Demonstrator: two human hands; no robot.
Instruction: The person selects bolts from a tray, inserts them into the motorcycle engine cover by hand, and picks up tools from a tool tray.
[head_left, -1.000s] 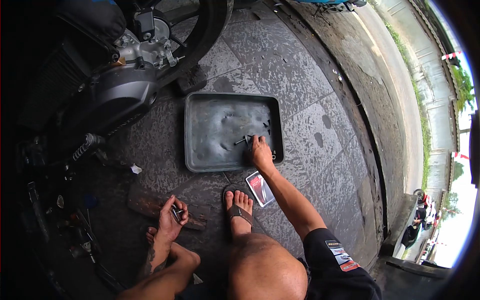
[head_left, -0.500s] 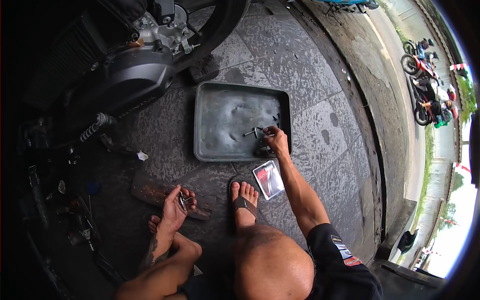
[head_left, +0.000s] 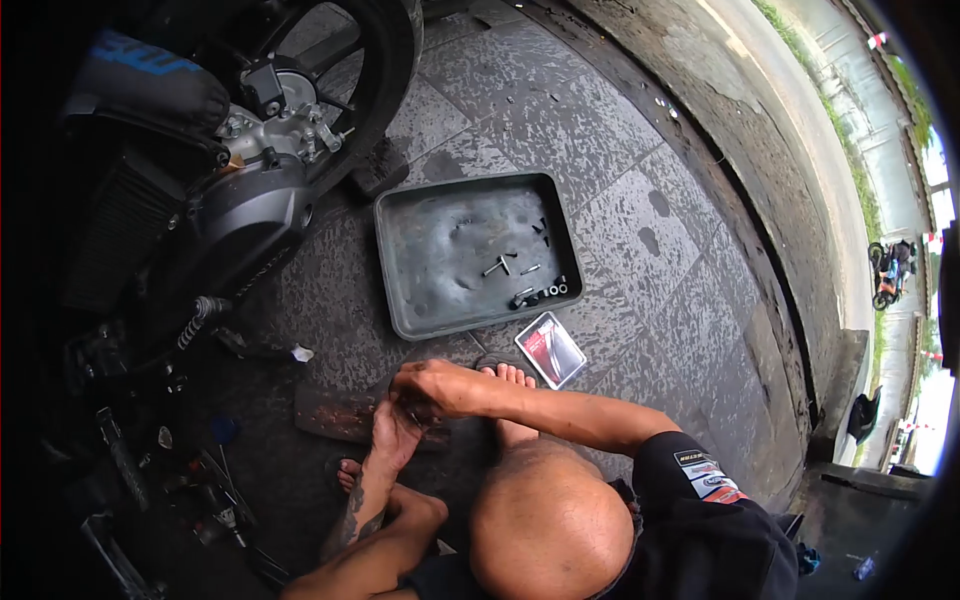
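Grey stone floor (head_left: 640,290) bears a tray of small metal parts

Right of the middle of the shallow tray (head_left: 425,235) lie a T-shaped metal piece (head_left: 498,265) and a thin pin (head_left: 530,269); small fittings (head_left: 540,294) cluster in its near right corner, with black clips (head_left: 541,229) by the right wall. On the tray's near side, the right hand (head_left: 428,387) bends over the fingers of the left hand (head_left: 397,430); whether either grips anything, I cannot tell. Beneath them is a wooden block (head_left: 335,408). Just beside the tray's near edge lies a printed packet (head_left: 552,350). Far left stands a motorcycle (head_left: 250,210); tools (head_left: 222,510) lie near left.
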